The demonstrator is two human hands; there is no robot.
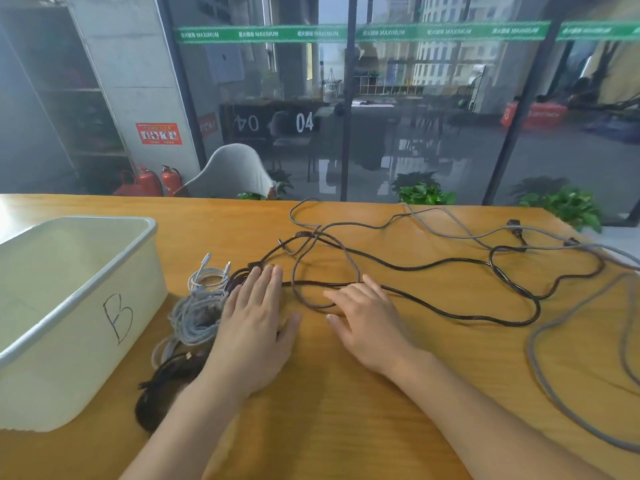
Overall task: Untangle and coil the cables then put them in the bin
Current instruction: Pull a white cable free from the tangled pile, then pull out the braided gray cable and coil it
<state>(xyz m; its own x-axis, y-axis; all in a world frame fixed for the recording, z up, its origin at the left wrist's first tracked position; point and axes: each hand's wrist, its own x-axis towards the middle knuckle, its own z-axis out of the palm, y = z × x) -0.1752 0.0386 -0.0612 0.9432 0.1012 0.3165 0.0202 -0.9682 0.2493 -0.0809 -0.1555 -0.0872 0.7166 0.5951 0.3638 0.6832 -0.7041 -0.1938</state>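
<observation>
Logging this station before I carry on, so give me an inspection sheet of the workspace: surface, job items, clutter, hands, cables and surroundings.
Surface: wooden table, orange-brown.
Job's things: white bin marked B at the left, nothing seen inside it; coiled cables bunched between bin and left hand.
Clutter: nothing seen.
Hands: left hand flat, fingers straight, fingertips on the black cable; right hand flat on the table, fingers over a cable loop.
Cables: black cable and grey cable spread loose and crossing over the table's right half.
Surroundings: glass wall, white chair, fire extinguishers, potted plants.
</observation>
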